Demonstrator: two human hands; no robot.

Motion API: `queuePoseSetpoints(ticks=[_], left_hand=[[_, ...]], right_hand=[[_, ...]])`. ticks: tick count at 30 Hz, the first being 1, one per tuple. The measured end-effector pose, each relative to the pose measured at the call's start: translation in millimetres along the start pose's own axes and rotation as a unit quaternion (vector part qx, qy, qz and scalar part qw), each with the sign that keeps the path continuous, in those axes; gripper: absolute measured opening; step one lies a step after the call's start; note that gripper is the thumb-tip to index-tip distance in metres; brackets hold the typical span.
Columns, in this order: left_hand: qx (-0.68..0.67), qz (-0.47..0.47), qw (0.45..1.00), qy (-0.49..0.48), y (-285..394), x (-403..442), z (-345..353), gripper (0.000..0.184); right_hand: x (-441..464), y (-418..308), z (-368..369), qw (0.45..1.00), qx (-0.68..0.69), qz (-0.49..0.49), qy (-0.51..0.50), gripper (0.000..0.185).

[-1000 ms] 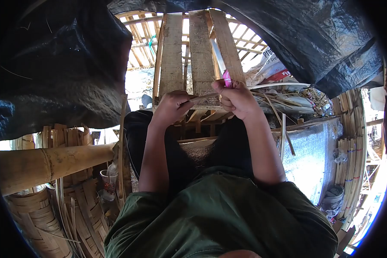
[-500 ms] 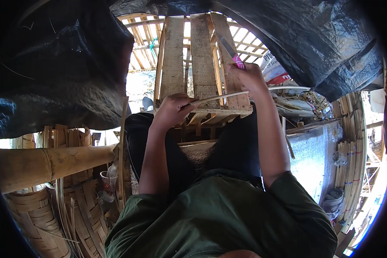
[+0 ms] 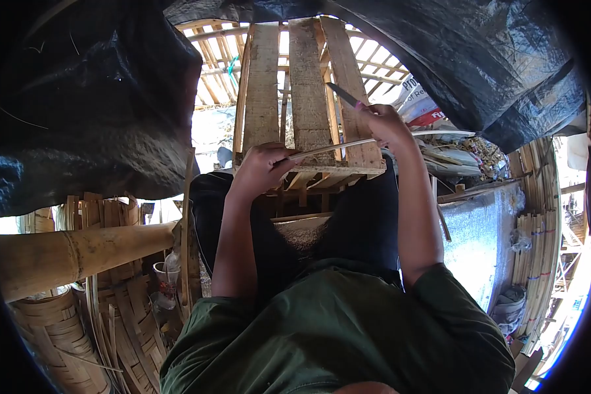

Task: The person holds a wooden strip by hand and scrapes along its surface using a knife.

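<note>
A long, thin pale bamboo strip [image 3: 331,149] runs sideways across the near end of a slatted wooden bench [image 3: 312,98]. Its left end is gripped in my left hand [image 3: 262,171], whose fingers are closed. My right hand [image 3: 389,129] is wrapped round the pink handle of a knife [image 3: 343,96]. The blade points up and to the left over the bench slats. The strip also passes at the underside of my right hand and sticks out beyond it to the right; whether those fingers press on it I cannot tell.
Black plastic sheeting [image 3: 92,98] hangs at the upper left, and more at the upper right. A thick bamboo pole [image 3: 85,253] juts in from the left, above woven bamboo baskets [image 3: 59,328]. Bundled bamboo strips [image 3: 538,262] and a printed sack [image 3: 419,102] are on the right.
The knife has tilted to the left and lower, its blade swinging from steep to more slanted as my right hand turned and dropped slightly. My left hand and the strip look nearly unmoved.
</note>
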State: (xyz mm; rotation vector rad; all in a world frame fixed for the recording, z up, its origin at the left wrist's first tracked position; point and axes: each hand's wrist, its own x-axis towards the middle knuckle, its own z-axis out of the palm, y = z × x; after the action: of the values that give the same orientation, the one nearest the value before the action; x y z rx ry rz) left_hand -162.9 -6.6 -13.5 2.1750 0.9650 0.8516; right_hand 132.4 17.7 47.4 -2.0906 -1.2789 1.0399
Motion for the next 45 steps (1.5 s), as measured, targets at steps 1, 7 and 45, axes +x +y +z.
queuePoseSetpoints(ticks=[1,7,45], left_hand=[[-0.012,0.009,1.0,0.011,1,0,0,0.016],[-0.023,0.022,0.999,0.025,0,0,2,0.015],[-0.039,0.006,0.998,0.049,-12,-2,11,0.038]], right_hand=[[3,2,-1,0.999,-0.025,0.019,0.029,0.045],[-24,6,1,0.967,-0.18,-0.042,0.177,0.043],[-38,-2,-10,0.971,-0.145,-0.097,0.166,0.034]])
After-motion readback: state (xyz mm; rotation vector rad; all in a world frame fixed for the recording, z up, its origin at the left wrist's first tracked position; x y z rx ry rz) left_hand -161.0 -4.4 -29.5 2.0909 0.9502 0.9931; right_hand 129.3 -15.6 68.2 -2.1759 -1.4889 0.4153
